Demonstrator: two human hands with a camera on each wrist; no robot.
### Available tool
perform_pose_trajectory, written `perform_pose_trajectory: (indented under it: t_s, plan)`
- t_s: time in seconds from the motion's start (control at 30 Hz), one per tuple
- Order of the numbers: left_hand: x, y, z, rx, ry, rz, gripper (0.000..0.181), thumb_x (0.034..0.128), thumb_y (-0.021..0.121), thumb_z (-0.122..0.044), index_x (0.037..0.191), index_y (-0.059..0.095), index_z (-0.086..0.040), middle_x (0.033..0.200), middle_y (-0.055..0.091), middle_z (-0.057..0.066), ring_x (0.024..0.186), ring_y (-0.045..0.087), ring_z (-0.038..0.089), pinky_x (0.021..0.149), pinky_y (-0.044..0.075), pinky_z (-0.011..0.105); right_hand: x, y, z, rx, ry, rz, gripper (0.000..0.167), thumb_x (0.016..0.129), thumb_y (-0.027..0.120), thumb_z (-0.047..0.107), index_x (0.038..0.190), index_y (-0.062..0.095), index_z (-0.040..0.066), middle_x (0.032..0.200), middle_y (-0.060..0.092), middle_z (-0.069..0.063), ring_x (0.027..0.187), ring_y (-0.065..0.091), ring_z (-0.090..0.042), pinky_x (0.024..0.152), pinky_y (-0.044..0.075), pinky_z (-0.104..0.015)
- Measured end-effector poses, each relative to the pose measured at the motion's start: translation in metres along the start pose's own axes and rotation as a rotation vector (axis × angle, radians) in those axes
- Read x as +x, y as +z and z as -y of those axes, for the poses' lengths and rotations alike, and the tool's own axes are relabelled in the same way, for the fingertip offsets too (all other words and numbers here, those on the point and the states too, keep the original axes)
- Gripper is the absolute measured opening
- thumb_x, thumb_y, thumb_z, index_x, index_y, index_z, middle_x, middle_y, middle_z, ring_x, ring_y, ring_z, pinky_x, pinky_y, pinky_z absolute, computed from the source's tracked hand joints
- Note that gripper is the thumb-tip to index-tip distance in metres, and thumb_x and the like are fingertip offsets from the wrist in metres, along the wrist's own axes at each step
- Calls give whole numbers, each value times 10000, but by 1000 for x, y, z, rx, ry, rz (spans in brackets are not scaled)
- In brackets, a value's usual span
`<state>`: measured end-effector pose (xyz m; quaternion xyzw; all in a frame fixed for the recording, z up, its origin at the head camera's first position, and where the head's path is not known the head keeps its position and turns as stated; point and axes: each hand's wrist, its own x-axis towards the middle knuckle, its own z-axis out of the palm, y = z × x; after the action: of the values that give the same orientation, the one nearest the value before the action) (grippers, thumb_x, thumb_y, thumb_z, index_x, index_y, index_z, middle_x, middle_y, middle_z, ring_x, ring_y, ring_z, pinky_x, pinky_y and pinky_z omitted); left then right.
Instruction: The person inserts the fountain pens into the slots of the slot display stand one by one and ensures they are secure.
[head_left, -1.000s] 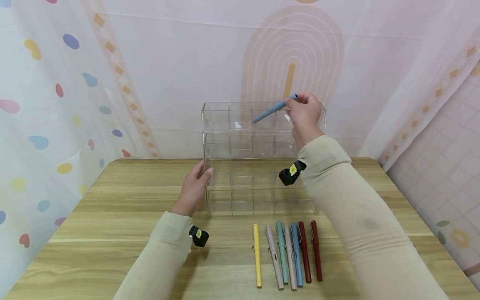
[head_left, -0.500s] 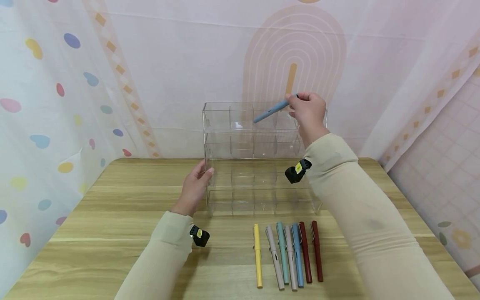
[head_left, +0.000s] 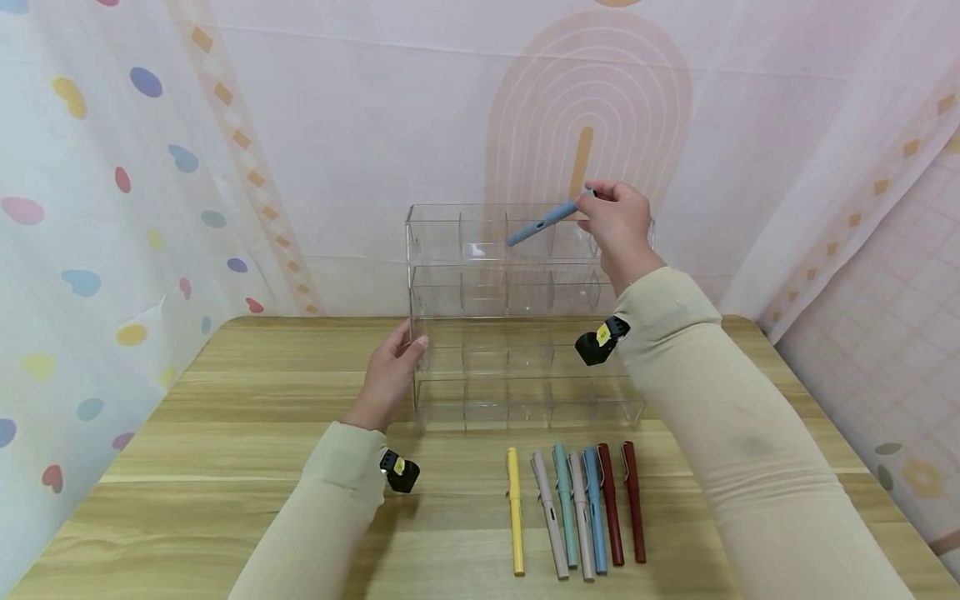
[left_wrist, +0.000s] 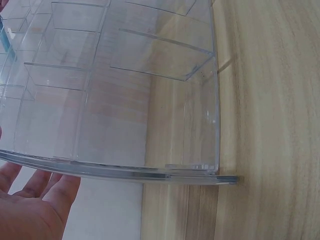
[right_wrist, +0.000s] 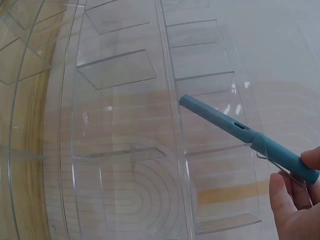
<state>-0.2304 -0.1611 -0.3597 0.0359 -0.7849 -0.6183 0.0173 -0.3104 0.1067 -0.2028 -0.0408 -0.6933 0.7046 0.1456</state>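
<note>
My right hand (head_left: 624, 227) pinches a blue pen (head_left: 543, 223) near its capped end, in front of the top tier of a clear acrylic rack (head_left: 483, 265). The pen slants, its lower end to the left. In the right wrist view the blue pen (right_wrist: 220, 118) shows its metal clip, with my thumb and fingers (right_wrist: 285, 200) at the cap end. My left hand (head_left: 386, 379) holds the rack's left side, thumb at the front. In the left wrist view, the fingers (left_wrist: 62, 192) lie along the outside of the rack's side panel (left_wrist: 120, 172).
Several pens lie side by side on the wooden table (head_left: 225, 467) before the rack: a yellow pen (head_left: 515, 512), grey ones, a teal pen (head_left: 566, 504), a blue one and two dark red ones. A patterned curtain (head_left: 360, 125) hangs behind.
My right hand has shifted slightly right, and its fingers have changed position a little on the blue pen. The left hand and the rack stay in place.
</note>
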Motion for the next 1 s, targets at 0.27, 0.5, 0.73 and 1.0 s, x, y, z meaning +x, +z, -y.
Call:
perform_pose_trajectory:
  t_s: [0.27, 0.5, 0.73, 1.0]
  plan:
    - [0, 0, 0, 11, -9, -4, 523, 1025, 471, -316, 1510, 336, -175, 1502, 386, 115, 1363, 368, 285, 1099, 313, 498, 0, -1, 0, 1, -1, 7, 268, 894, 646, 77, 1151, 603, 15, 981, 519, 23, 941, 546, -94, 891, 513, -306]
    - [-1, 1, 0, 9, -1, 3, 535, 1023, 476, -310, 1516, 321, -172, 1504, 383, 126, 1361, 370, 287, 1090, 330, 492, -2, -4, -1, -68, -43, -57, 142, 874, 699, 202, 866, 583, 121, 866, 520, 31, 806, 518, -74, 739, 525, -252]
    - [0, 2, 0, 12, 4, -3, 530, 1023, 477, -298, 1512, 328, -160, 1499, 391, 132, 1359, 376, 287, 1090, 330, 488, -1, -4, 0, -130, -61, -48, 123, 887, 686, 193, 854, 600, 112, 839, 536, 30, 753, 524, -77, 706, 522, -246]
    - [0, 2, 0, 6, 10, -7, 526, 1021, 481, -294, 1507, 339, -151, 1494, 397, 137, 1351, 381, 293, 1094, 321, 491, -1, 0, 0, -133, -94, -39, 188, 907, 606, 96, 1068, 635, 4, 906, 535, 28, 823, 524, -73, 803, 525, -322]
